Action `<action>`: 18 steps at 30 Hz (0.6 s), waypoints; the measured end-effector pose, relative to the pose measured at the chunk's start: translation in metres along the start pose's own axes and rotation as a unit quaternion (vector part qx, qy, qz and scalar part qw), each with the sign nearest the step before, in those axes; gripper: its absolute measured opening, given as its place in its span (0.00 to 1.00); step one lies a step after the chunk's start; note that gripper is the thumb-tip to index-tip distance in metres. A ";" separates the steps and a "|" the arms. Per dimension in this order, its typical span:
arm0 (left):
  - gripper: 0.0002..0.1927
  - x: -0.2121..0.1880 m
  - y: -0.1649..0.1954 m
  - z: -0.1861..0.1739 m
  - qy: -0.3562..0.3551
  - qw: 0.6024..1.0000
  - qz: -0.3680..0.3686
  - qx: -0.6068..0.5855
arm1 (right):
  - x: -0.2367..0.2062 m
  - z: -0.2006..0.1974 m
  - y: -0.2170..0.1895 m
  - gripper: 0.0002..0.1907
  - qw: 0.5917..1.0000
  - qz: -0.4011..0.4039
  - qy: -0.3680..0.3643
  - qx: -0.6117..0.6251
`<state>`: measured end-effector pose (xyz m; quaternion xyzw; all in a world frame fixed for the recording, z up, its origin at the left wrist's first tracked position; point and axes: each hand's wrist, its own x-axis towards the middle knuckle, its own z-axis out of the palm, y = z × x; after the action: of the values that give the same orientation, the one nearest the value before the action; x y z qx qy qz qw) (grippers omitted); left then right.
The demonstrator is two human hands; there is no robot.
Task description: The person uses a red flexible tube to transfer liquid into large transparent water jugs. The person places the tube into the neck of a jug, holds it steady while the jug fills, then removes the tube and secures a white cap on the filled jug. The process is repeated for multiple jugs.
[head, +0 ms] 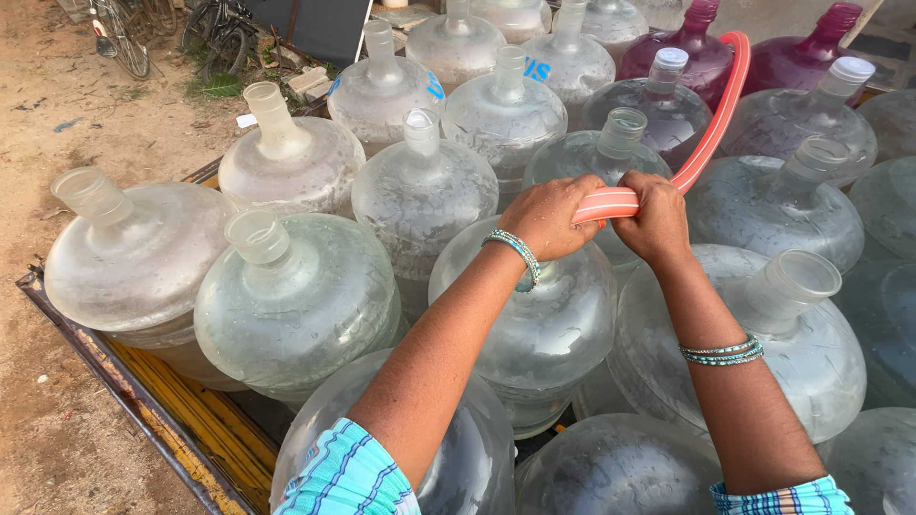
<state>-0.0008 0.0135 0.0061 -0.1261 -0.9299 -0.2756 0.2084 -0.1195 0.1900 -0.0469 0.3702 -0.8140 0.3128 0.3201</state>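
Observation:
An orange-red hose (711, 124) curves down from the upper right over the jugs. My left hand (546, 217) and my right hand (656, 219) both grip its near end, fists side by side, above a clear water jug (549, 324) whose neck they hide. Another clear jug with an open neck (797, 286) sits just right of my right forearm. Both wrists wear beaded bangles.
Several large clear water jugs (296, 296) stand packed in a yellow metal cart bed (143, 410). Two purple jugs (701, 52) stand at the back. Bare dirt ground (86, 105) lies left, with bicycles (129, 33) at top left.

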 end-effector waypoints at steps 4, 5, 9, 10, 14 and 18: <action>0.20 0.000 0.001 0.000 0.000 1.000 -0.005 -0.002 | -0.001 0.000 -0.001 0.08 1.000 0.003 -0.001 -0.001; 0.20 -0.001 0.002 0.000 0.000 1.000 -0.009 -0.004 | -0.001 -0.001 -0.001 0.08 1.000 0.001 -0.001 -0.001; 0.20 -0.001 0.002 0.000 0.000 1.000 -0.006 -0.003 | -0.001 -0.001 -0.002 0.08 1.000 0.007 0.001 0.004; 0.20 -0.001 0.002 0.000 -0.001 1.000 -0.010 -0.005 | -0.001 0.000 -0.002 0.07 1.000 0.009 0.001 0.003; 0.21 -0.001 0.000 0.000 0.003 1.000 -0.001 -0.004 | -0.001 0.000 -0.002 0.08 1.000 0.004 0.004 0.006; 0.21 -0.001 0.000 0.002 0.003 1.000 -0.002 -0.005 | -0.002 0.000 -0.001 0.08 1.000 0.006 0.002 0.003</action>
<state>-0.0011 0.0145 0.0039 -0.1248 -0.9282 -0.2807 0.2100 -0.1176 0.1896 -0.0478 0.3655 -0.8145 0.3178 0.3193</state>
